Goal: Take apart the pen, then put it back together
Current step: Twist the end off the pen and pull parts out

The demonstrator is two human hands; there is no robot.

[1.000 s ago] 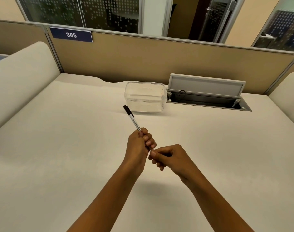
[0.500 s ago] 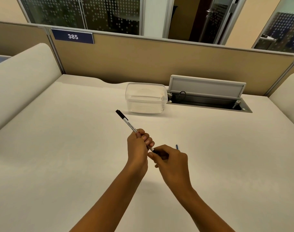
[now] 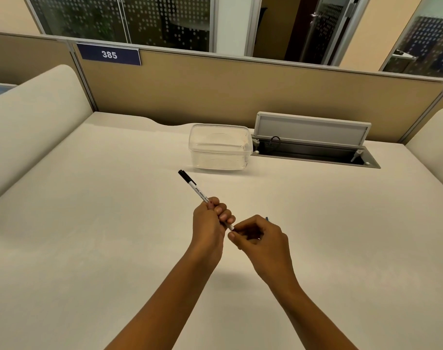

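Two bare hands work close together above the desk (image 3: 89, 223). The left hand (image 3: 210, 223) is curled into a fist around one pen (image 3: 199, 194), fingers wrapped over the lower part of its white barrel. The pen slants up and away to the left of that fist, its single black cap at the far end, with a line of dark print along the barrel. The barrel's near end pokes out below the left fingers and meets the fingertips (image 3: 232, 235) of the right hand (image 3: 263, 242). The right hand is pinched at that near end; whether it grips a separate piece there cannot be told, since its fingers hide the spot. One small blue tip (image 3: 267, 219) shows just past the right hand's knuckles; what it belongs to is unclear.

Beyond both hands, one clear plastic container (image 3: 219, 147) sits on the desk, well apart from the pen's cap. To the right of it, touching or nearly so, one cable hatch (image 3: 313, 137) stands with its grey lid raised. Further back runs a tan partition bearing one blue plate (image 3: 109, 54) numbered 385.
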